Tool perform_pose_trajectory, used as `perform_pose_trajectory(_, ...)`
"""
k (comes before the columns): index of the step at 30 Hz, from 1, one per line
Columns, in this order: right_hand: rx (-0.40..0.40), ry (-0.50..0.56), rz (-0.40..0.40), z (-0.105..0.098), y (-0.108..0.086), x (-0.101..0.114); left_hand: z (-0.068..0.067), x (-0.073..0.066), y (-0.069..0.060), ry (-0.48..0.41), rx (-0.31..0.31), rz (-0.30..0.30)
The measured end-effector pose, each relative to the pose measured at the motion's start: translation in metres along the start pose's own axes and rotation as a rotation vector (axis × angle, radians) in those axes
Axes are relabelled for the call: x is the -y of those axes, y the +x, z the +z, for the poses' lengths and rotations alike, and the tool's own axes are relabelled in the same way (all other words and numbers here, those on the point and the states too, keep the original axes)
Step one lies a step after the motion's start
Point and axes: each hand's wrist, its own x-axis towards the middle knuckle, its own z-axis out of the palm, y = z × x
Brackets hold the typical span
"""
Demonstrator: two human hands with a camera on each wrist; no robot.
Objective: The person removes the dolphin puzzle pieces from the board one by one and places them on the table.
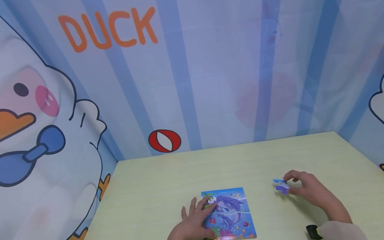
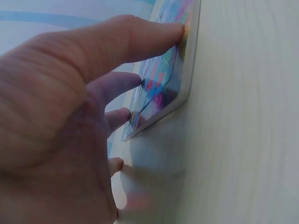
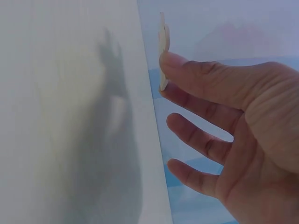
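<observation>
A square puzzle board (image 1: 229, 213) with a purple dolphin picture lies near the table's front edge. My left hand (image 1: 193, 221) rests spread on its left side; in the left wrist view the thumb and two fingertips of the hand (image 2: 60, 102) touch the board (image 2: 161, 79). Off to the right, above the table, my right hand (image 1: 312, 190) pinches a blue and purple puzzle piece (image 1: 281, 186) between thumb and finger. The right wrist view shows the piece (image 3: 163, 42) edge-on at the fingertips of the hand (image 3: 224, 112), its other fingers spread apart.
The pale table (image 1: 168, 180) runs back to a blue striped backdrop (image 1: 216, 83) with a duck picture and orange letters. A dark object (image 1: 313, 231) shows by the right sleeve (image 1: 342, 230) at the bottom.
</observation>
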Motion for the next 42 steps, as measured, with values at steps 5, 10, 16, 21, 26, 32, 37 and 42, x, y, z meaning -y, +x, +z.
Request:
perform_pose_trajectory(5,-0.005,-0.01,0.013,0.0,-0.001,-0.004,-0.001,0.001,-0.001,-0.002,0.001,0.005)
perform_pose_trajectory(10,-0.025,-0.024,-0.002,-0.001,-0.003,-0.008,0.0,0.002,0.0,-0.007,0.002,0.0)
perform_pose_trajectory(16,0.016,-0.026,0.046,-0.003,-0.001,-0.013,0.002,0.004,0.001,-0.022,0.003,0.003)
perform_pose_trajectory(21,0.028,-0.043,0.058,-0.001,0.0,-0.018,0.001,0.004,0.0,-0.023,0.004,0.006)
perform_pose_trajectory(26,0.024,-0.056,0.047,0.001,0.0,-0.022,0.001,0.005,0.0,-0.026,0.002,0.009)
perform_pose_trajectory(32,0.015,-0.062,0.036,0.002,0.0,-0.021,0.001,0.004,-0.001,-0.032,-0.005,0.024)
perform_pose_trajectory(37,0.021,-0.063,0.05,0.001,0.0,-0.021,0.001,0.005,-0.002,-0.032,-0.006,0.037)
perform_pose_trajectory(42,0.031,-0.061,0.067,0.0,0.0,-0.02,0.002,0.007,-0.001,-0.031,-0.005,0.045)
